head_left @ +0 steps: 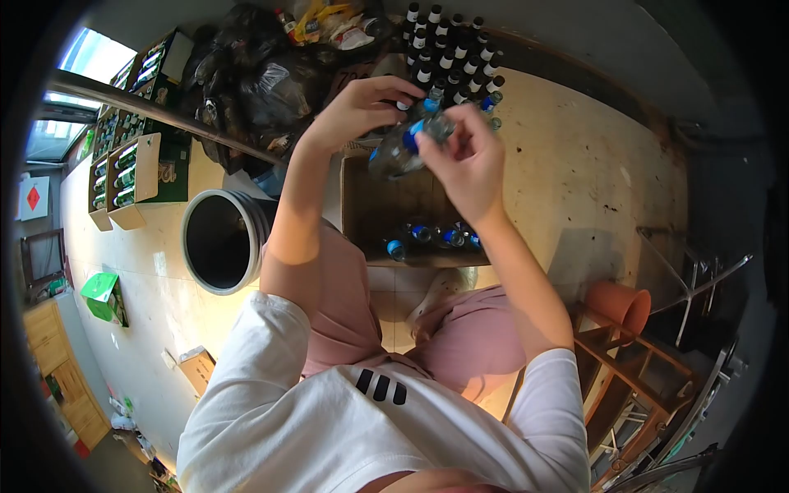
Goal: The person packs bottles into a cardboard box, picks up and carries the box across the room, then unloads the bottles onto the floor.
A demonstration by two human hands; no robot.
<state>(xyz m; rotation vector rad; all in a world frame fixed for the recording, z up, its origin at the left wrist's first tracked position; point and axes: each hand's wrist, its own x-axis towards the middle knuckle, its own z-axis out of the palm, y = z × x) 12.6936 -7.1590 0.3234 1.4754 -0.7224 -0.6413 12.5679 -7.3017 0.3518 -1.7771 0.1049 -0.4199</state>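
Note:
Clear glass bottles with blue labels are between my hands, above the far part of an open cardboard box (355,197). My right hand (470,156) is closed on a clear bottle (440,127) near its end. My left hand (362,111) reaches from the left with its fingers curved and apart, close to another clear bottle (433,97); whether it touches that bottle is hard to tell. Below my hands, several clear bottles (421,233) with blue parts lie in the near side of the box.
Dark bottles (446,57) with white labels stand behind the box. Black bags (263,90) lie at the back left. A grey bin (220,242) is left of my leg, with crates of green bottles (127,177) beyond. An orange pot (618,308) is at right.

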